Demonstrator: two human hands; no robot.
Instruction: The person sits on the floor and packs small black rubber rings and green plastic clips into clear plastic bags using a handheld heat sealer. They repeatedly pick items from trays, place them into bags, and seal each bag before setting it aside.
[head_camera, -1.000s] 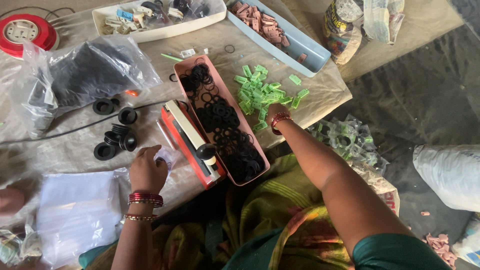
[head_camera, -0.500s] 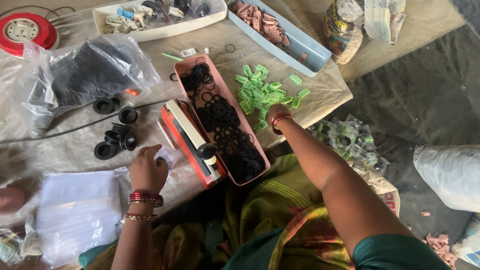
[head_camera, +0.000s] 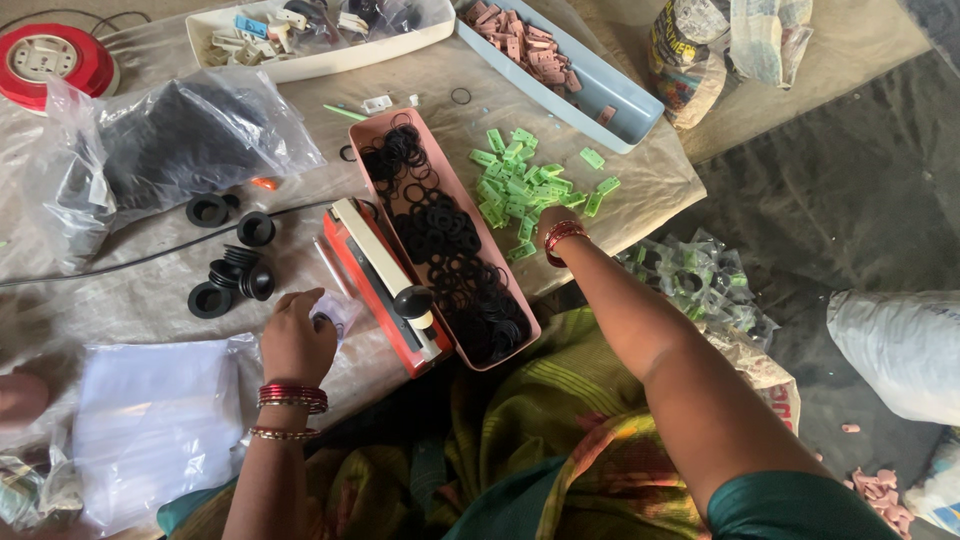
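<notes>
My left hand (head_camera: 296, 338) is closed around a small clear plastic pouch (head_camera: 334, 312) just left of the red and white heat sealer (head_camera: 385, 285). My right hand (head_camera: 548, 222) reaches into the pile of small green plastic pieces (head_camera: 520, 185); its fingers are curled down among them and I cannot see whether they hold one. Between the two hands lies a long pink tray (head_camera: 505, 265) filled with black rubber rings (head_camera: 450, 250).
Black rubber caps (head_camera: 235, 275) and a black cable lie left of the sealer. A clear bag of black parts (head_camera: 185, 150), a red reel (head_camera: 50, 60), a white tray (head_camera: 320, 62), a blue tray of pink pieces (head_camera: 600, 95), stacked clear pouches (head_camera: 150, 420) and filled packets (head_camera: 700, 280) surround me.
</notes>
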